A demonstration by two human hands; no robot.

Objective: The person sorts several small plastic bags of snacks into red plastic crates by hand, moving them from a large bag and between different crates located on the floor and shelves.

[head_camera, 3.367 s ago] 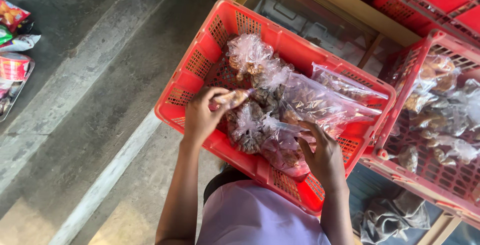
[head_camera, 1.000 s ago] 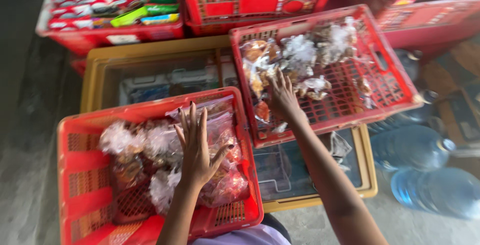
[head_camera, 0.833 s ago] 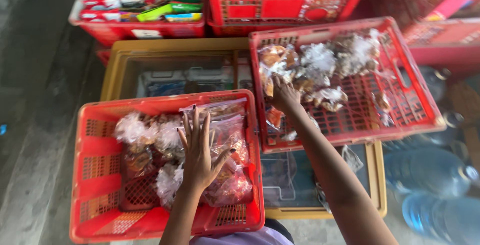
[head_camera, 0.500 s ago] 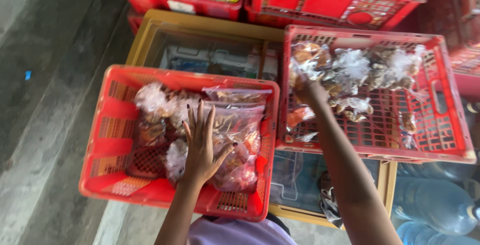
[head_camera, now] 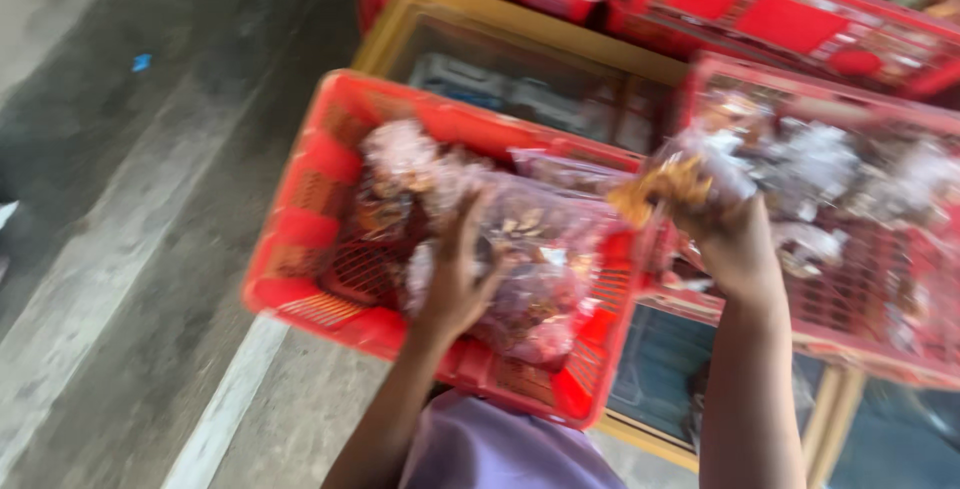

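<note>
— What have I got in the right hand (head_camera: 735, 249)?

— A clear plastic bag (head_camera: 680, 177) with something golden-brown inside, snacks I'd guess, though the blur keeps me from being sure. My fingers are closed around it from below, and it's held up between the two red crates, just above the gap.

— And the left hand (head_camera: 455, 284)?

— Spread flat, fingers open, pressing on the pile of bags (head_camera: 520, 249) in the near crate (head_camera: 300, 299) on the left. It grips nothing.

— How do you reckon the bag will handle?

— Light and soft, I judge. The film looks thin and slick, so it could slide through a loose grip, and the contents probably crumble if I squeeze. I'd take it by the bunched neck or cradle it underneath, not pinch across the middle.

— Where's the other stock?

— More bags lie in the right crate (head_camera: 900, 359), behind my right hand. Both crates rest on a yellow-framed case (head_camera: 520, 19); further red crates (head_camera: 800, 19) sit at the far side.
</note>
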